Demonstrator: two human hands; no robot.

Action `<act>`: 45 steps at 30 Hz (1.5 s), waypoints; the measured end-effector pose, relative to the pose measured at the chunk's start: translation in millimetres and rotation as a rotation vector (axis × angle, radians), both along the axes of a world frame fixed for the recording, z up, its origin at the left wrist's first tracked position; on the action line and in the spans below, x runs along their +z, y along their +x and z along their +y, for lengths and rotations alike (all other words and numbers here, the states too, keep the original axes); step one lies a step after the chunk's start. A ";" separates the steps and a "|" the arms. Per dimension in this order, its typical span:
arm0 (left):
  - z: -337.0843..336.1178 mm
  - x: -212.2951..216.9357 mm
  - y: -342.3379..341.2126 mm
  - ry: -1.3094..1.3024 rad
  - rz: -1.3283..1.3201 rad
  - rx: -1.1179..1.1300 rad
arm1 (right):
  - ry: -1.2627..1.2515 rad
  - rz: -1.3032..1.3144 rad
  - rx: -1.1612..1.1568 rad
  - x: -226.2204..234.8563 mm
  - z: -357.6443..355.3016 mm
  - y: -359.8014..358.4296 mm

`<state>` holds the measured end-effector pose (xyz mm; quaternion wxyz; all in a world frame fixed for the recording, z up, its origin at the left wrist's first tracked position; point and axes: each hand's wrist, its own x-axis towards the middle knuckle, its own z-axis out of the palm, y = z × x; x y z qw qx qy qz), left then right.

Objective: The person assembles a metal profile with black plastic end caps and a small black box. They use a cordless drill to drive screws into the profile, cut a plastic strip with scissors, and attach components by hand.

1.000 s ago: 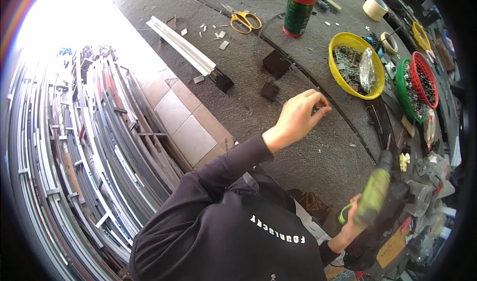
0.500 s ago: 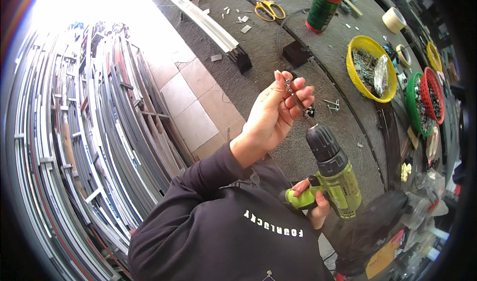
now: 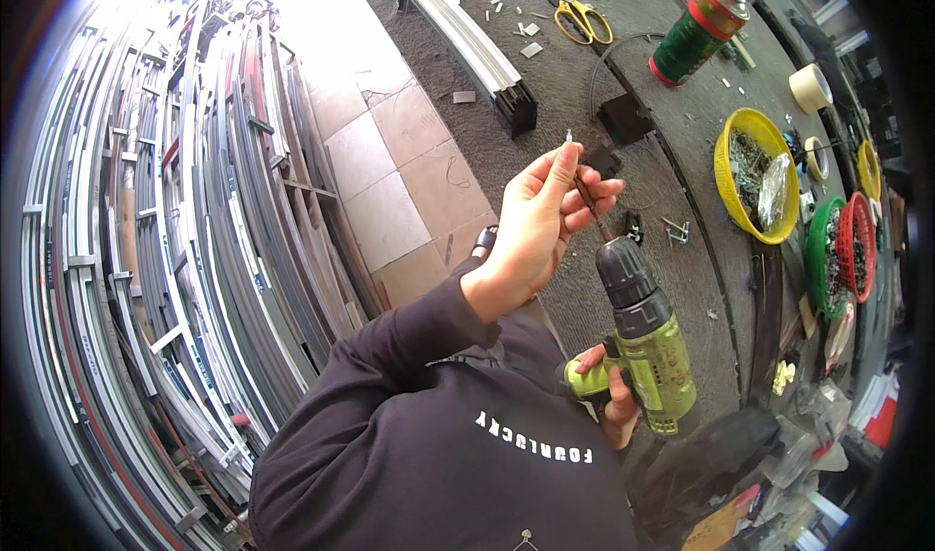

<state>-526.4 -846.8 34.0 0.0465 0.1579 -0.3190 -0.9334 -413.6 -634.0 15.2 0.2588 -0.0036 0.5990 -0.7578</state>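
Note:
My right hand [image 3: 619,407] is wrapped round the handle of a green and black cordless drill [image 3: 654,356], which tilts up and away to the left. A long thin driver bit [image 3: 591,203] sticks out of its black chuck. My left hand [image 3: 531,225] is closed at the far end of the bit, thumb against fingers, its other fingers curled loosely. The pointed end of a small silver screw [image 3: 570,136] shows above the thumb; its head is hidden in the fingers. Several loose screws [image 3: 675,231] lie on the dark worktop [image 3: 682,288] beyond the drill.
White and black profiles [image 3: 467,40] lie at the far left of the worktop. Yellow scissors [image 3: 582,23], a spray can [image 3: 699,32], a black block [image 3: 624,119] and a yellow basket [image 3: 732,215] of screws stand beyond. Racked metal lengths [image 3: 205,259] fill the left.
The view has shifted, so the worktop things sit lower and further right. My left fingers have closed in round the screw, whose tip now points up above the thumb. The drill stays in my right hand.

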 end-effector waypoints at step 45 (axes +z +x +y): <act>-227.9 23.3 -112.2 -1.726 -0.327 0.350 | -0.267 -0.095 -0.038 -41.0 -63.0 -49.8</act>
